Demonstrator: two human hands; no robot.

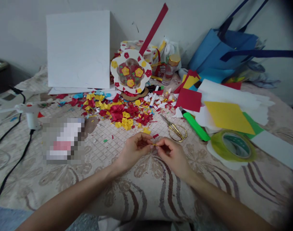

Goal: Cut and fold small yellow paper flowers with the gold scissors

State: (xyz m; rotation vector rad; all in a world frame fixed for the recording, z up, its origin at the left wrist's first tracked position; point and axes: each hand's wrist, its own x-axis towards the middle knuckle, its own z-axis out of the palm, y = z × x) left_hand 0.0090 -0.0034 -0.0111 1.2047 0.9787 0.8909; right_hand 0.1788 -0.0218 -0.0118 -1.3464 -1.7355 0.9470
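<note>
Two bare arms reach in from the bottom of the frame, and the hands meet in the middle. Left hand (134, 148) and right hand (171, 153) are touching at the fingertips. Between them is a tiny yellow paper bit (155, 145). Each grip is pressed together, pinching that little piece from its own side, just above the patterned bedspread (148, 189).

Just past the hands lie gold scissors (176, 130), a little right of middle. Next to them, further right, is a green cutter (195, 125). A roll of tape (234, 146) sits at the right, near a yellow paper sheet (227, 117) and a red paper square (189, 99).

Above the hands is a big pile of red and yellow paper scraps (119, 112). Behind the pile stands a round flower craft (131, 72) with yellow and red flowers on it. A white board (78, 49) leans on the wall at the upper left. A blue bag (220, 54) is at the upper right. A white glue gun (30, 114) with a black cord lies at the left. A blurred patch near it cannot be made out.
</note>
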